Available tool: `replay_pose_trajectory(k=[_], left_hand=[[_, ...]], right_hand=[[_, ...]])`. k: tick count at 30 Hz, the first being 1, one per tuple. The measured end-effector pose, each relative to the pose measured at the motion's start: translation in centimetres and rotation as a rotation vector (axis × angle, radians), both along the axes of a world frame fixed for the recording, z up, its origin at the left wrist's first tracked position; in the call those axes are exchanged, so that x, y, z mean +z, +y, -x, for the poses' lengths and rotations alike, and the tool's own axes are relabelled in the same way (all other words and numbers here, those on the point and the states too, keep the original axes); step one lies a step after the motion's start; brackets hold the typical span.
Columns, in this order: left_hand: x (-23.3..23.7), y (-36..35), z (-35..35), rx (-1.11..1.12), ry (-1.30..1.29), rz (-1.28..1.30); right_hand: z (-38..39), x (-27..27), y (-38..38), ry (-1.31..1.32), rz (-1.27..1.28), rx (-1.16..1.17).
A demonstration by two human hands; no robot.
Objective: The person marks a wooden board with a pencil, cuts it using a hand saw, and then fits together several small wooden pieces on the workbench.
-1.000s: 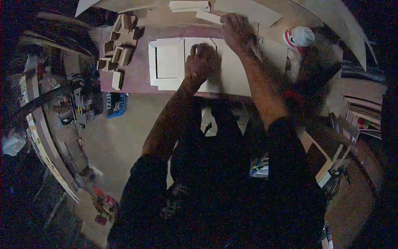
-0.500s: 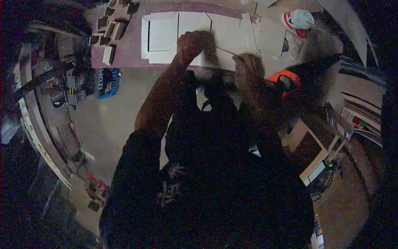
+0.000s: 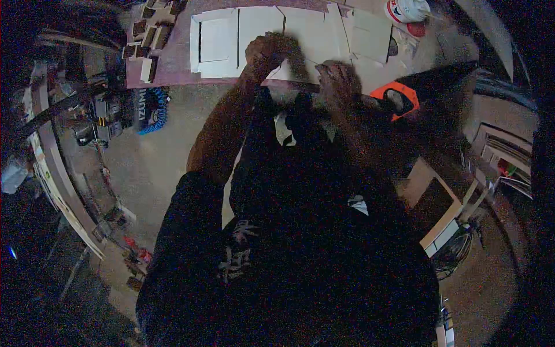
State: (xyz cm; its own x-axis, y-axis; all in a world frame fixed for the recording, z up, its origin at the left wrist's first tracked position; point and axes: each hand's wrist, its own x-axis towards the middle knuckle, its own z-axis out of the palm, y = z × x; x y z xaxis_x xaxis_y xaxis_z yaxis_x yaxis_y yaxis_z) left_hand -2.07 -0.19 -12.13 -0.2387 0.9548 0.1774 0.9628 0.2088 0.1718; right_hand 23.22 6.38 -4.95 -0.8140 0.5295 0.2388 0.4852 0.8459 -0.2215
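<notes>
White panels [image 3: 315, 32] lie side by side on the reddish table [image 3: 165, 69], one with a rectangular recess outlined in dark. My left hand [image 3: 266, 53] is closed in a fist above the panels' near edge; what it grips, if anything, is hidden. To its right, my right hand [image 3: 338, 80] is closed in a pinch, with a thin strip [image 3: 310, 61] reaching from its fingertips towards my left hand. Whether the strip's other end is in my left hand cannot be made out. Shadow darkens both hands.
Several small wooden blocks [image 3: 148, 37] sit at the table's left end. A white container with red markings [image 3: 406, 10] stands at the far right. Beside my right forearm is an orange looped handle [image 3: 409, 95] on a dark tapering piece. A wooden frame [image 3: 442, 194] leans lower right.
The table and its contents sit slightly higher in view. My right hand has shifted a little left and up, nearer my left hand. Both hands stay closed.
</notes>
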Motion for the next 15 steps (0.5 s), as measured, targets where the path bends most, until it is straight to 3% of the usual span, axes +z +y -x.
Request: replay_pose_trajectory(k=[2,5,11,14,15], left_hand=[[-0.3,0.3,0.2,0.033,-0.051,0.063],[1.1,1.1,0.6,-0.087,0.004,0.215],[-3.6,0.6,1.6,-0.016,-0.032,0.158],[0.8,1.1,0.6,-0.058,-0.055,0.187],[0.0,0.9,0.8,-0.062,-0.039,0.139]], right_hand=[[0.1,-0.3,0.1,-0.034,0.001,0.007],[0.3,0.4,0.3,-0.128,0.055,0.041],[0.3,-0.7,-0.4,-0.074,0.096,0.102],[0.9,0.5,-1.1,-0.104,0.088,0.089],[0.8,-0.3,-1.0,-0.122,0.051,0.107]])
